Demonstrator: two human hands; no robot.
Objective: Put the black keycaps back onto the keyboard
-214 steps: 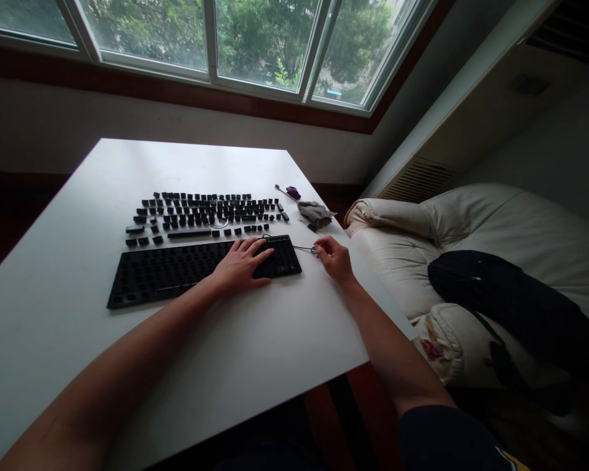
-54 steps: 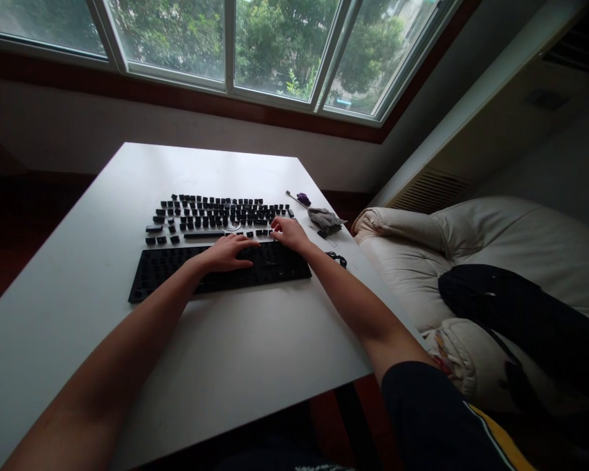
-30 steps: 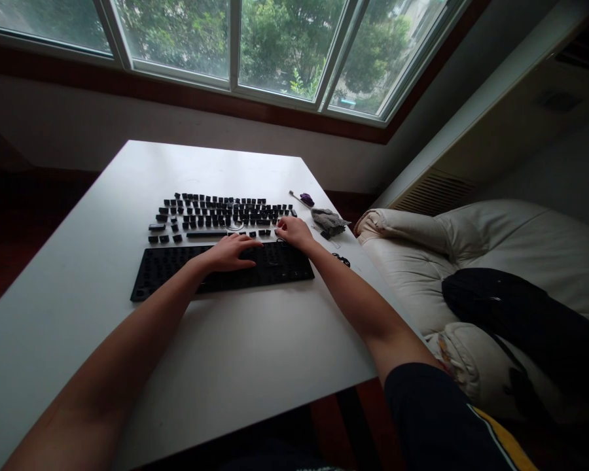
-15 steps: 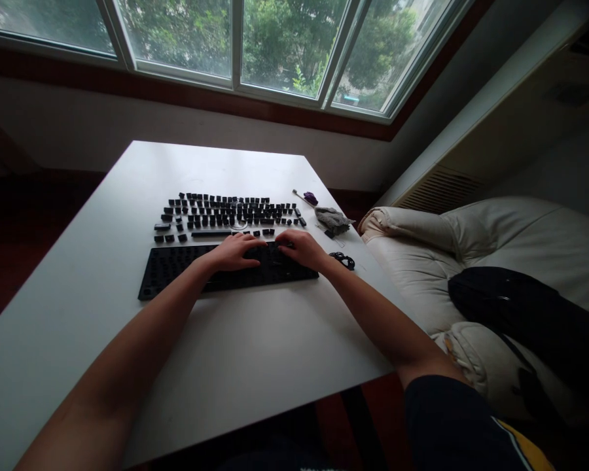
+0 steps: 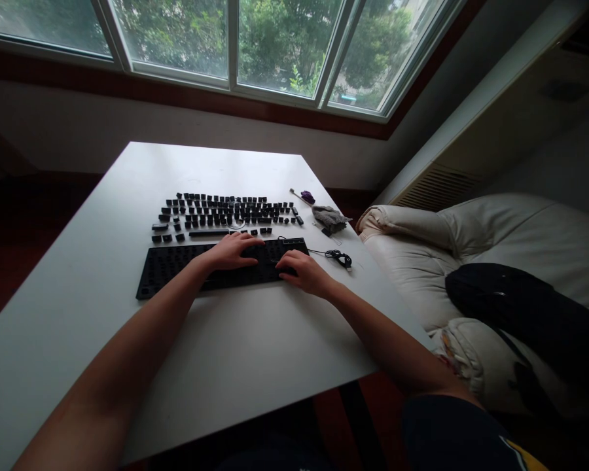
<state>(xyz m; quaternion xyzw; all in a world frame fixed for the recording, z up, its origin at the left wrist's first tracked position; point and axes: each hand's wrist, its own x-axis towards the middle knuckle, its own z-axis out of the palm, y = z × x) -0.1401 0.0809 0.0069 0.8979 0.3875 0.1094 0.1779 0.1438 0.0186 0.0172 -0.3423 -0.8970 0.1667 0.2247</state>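
Observation:
A black keyboard (image 5: 169, 265), its keycaps off over the left part, lies near the middle of the white table. My left hand (image 5: 230, 251) rests across its middle, fingers stretched out and thumb apart. At the keyboard's right end is my right hand (image 5: 302, 269), with fingers curled together over the near edge. Whatever may be between those fingertips is too dark and small to make out. Behind the keyboard, loose black keycaps (image 5: 216, 214) stand in rows, with the long spacebar (image 5: 209, 233) in front of them.
A coiled black cable (image 5: 341, 258) lies right of the keyboard. Farther back are a grey cloth (image 5: 330, 219), a purple item (image 5: 307, 196) and a thin brush (image 5: 295, 193). A cream sofa (image 5: 402, 261) with a black bag (image 5: 500, 294) borders the white table (image 5: 216, 353) on the right.
My right hand has moved toward me, from the keyboard's far edge to its near edge, uncovering the upper right corner and cable. My left hand stays in place on the keyboard.

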